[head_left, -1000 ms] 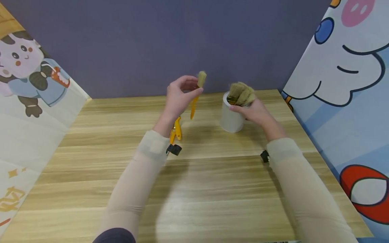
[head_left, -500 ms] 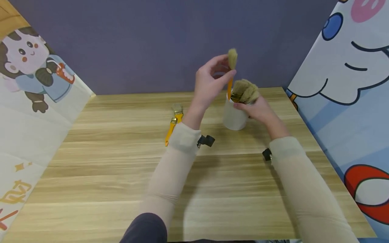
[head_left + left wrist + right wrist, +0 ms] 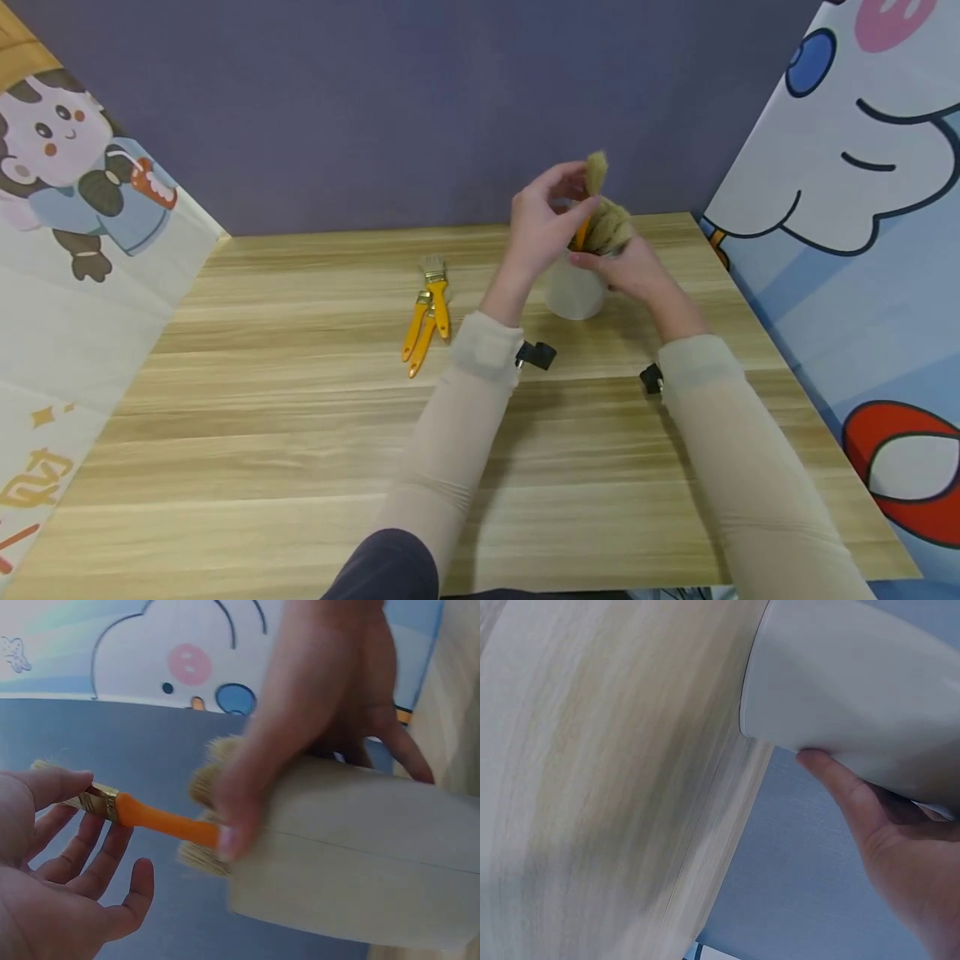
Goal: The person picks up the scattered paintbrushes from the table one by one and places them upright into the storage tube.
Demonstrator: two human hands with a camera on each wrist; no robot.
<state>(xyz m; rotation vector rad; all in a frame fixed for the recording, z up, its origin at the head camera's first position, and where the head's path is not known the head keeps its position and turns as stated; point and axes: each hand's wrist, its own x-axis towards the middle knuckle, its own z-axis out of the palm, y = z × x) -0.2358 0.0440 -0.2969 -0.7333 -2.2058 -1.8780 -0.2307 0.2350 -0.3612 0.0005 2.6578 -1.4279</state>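
With your left hand (image 3: 542,223) you pinched an orange brush (image 3: 161,822) by its metal band, bristles toward twelve o'clock, handle pointing down at the mouth of the white cup (image 3: 576,293). Your right hand (image 3: 636,272) gripped that cup near its top, and your thumb hid the handle's tip. More fuzzy bristles (image 3: 611,227) poked out there. The cup stood on the wooden table (image 3: 262,417), toward one o'clock. Three more orange brushes (image 3: 440,308) lay at nine o'clock from the cup.

The brush (image 3: 129,811) at left-centre of the left wrist view has an orange handle (image 3: 169,827) and gold band (image 3: 106,804); the can (image 3: 576,292) is plain white, the table (image 3: 285,442) pale brown with horizontal streaks in the head view.
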